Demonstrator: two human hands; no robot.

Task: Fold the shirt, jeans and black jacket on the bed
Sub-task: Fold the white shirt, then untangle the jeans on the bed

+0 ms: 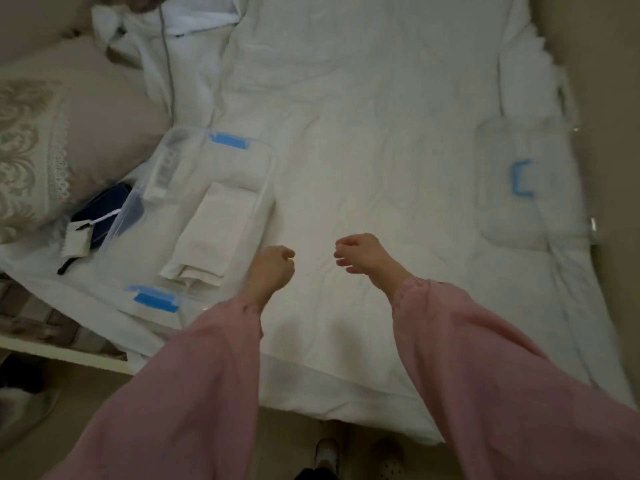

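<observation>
While both arms reach out over the bed point(381, 116), neither one has anything in it: the left hand point(273, 268) is curled into a loose fist over the white cover, and the right hand point(360, 252) hangs just across from it with its fingers bent in, grasping nothing. Near each other, those two, but apart, with bare sheet between them.

Now, where are the clothes? A clear bin point(194, 216) with blue clips sits to the left, and inside it lies a pale folded cloth point(214, 233), possibly the shirt, though that's a guess. Dark blue fabric point(104, 209) pokes out between the bin and the pillow point(69, 133); jeans or jacket, I can't tell. A white heap point(180, 36) is bunched at the far end. Off to the right lies the bin's lid point(519, 181), flat on the cover.

Handling looks easy enough. All of this is soft, limp stuff that sags when lifted, light for a shirt, heavier and stiffer for denim. Best bet: pinch at the shoulders or waistband, one hand per corner, and let it hang straight before laying it flat on the open middle of the bed. The dark piece is wedged in, so expect it to drag on the bin coming out.
</observation>
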